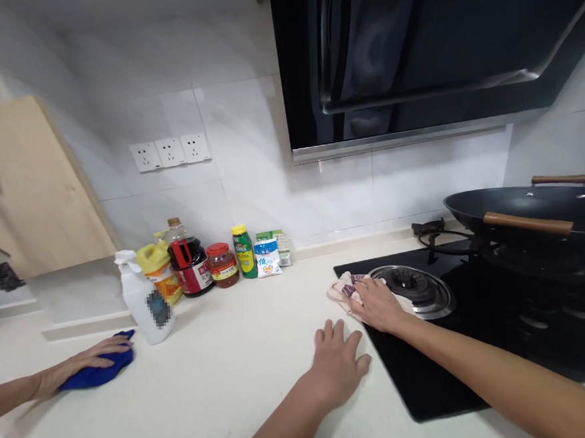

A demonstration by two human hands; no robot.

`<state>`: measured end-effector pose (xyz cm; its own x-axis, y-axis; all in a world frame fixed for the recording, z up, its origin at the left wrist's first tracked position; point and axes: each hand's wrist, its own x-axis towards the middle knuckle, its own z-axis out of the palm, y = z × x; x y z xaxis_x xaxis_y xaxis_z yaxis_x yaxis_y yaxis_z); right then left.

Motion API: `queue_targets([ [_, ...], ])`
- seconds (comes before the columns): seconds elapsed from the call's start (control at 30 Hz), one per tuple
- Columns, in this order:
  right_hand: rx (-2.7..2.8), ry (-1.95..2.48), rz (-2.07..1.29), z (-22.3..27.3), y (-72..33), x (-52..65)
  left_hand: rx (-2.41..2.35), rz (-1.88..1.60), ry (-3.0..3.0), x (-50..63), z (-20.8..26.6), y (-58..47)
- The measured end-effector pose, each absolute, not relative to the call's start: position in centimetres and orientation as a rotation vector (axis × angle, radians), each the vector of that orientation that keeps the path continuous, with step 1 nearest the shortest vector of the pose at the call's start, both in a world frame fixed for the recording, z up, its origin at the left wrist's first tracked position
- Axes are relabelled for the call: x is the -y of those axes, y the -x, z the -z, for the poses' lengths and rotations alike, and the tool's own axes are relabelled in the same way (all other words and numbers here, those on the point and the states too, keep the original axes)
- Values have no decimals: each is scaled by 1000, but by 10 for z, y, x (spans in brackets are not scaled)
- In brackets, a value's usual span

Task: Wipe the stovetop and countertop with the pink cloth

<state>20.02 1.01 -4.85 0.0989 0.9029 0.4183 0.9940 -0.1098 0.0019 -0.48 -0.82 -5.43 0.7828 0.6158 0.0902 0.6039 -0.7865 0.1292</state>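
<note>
Head view: right hand (376, 304) flat, pressing patterned rag (345, 289) beside burner ring (415, 290). Left hand (338, 361) open, empty, on countertop (233, 370). Risk: rag snags burner; elbow knocks wok (532, 212), frame right.

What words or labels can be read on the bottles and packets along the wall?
None can be read for certain.
Spray bottle: label blurred out.
Dark sauce bottle: red and white label, print too small.
Red-lidded jar: print too small.
Green bottle: print too small.
Blue and white packet: one large blue character, too blurred to quote.
Wall sockets: no writing visible.
</note>
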Motion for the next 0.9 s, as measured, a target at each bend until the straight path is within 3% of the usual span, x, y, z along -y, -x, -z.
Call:
queue_targets([
  [0.9, 1333, 2415, 182, 49, -238, -139, -936, -254, -2849, 9, 60, 8],
])
